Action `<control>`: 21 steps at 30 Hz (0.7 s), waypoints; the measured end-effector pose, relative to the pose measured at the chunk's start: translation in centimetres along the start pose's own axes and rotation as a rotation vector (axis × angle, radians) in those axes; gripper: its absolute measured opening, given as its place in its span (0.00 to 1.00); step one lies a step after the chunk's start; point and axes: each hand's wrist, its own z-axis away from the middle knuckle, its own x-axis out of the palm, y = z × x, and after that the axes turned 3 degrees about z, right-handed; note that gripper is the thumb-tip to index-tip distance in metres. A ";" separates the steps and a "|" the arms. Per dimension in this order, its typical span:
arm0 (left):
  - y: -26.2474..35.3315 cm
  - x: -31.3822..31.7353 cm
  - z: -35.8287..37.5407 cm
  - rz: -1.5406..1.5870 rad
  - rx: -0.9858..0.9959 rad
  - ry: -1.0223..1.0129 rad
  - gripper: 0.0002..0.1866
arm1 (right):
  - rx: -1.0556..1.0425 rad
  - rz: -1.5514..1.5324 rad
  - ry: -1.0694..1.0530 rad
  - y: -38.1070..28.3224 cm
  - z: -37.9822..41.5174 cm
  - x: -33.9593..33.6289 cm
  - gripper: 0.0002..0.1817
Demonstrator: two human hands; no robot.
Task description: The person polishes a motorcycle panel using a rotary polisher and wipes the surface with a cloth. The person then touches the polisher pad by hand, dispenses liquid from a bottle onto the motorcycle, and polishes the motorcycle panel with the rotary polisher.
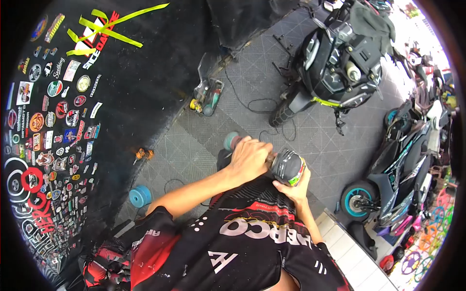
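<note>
Left hand: in the head view, the left hand [250, 160] is seen wrapped over the neck of a power tool [287, 167], fingers closed around it, at the centre of the frame.
Right hand: the right hand [293, 188] is pressed under the tool's dark body, fingers curled up against it, at about five o'clock from the left hand.
Power tool: a dark grey body with a green and red label is held between both hands, just above the black printed shirt [242, 242]; whether it is running cannot be told.
Teal pad: a round teal and pink disc [232, 140] is seen at eleven o'clock from the left hand, touching or just beside it.
Floor: grey tiled matting [310, 145] is spread beneath the hands.
Open case: a small case of tools [208, 94] lies at twelve o'clock, well apart from the hands.
Blue wheel: a blue round part [140, 196] lies at nine o'clock on the floor.
Scooters: a black scooter [335, 63] is parked at one o'clock, another with a teal wheel [393, 179] at three o'clock.
Sticker wall: a black surface covered in stickers [53, 121] fills the nine o'clock side.
</note>
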 end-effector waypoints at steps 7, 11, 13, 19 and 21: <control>7.7 3.1 1.6 -0.132 -0.274 -0.412 0.09 | -0.243 0.225 -0.014 1.8 3.1 -6.9 0.47; 9.5 6.8 5.2 -0.110 -0.318 -0.302 0.09 | -0.351 0.309 -0.181 1.0 3.3 -10.4 0.46; 11.9 7.1 5.3 -0.076 -0.270 -0.135 0.10 | -0.341 0.282 -0.196 0.7 3.8 -11.6 0.45; 12.2 5.8 3.8 -0.158 -0.322 -0.353 0.07 | -0.239 0.150 -0.198 1.5 5.3 -11.2 0.44; 11.9 6.3 3.8 -0.324 -0.105 0.014 0.04 | -0.236 0.061 -0.104 0.3 4.5 -10.2 0.41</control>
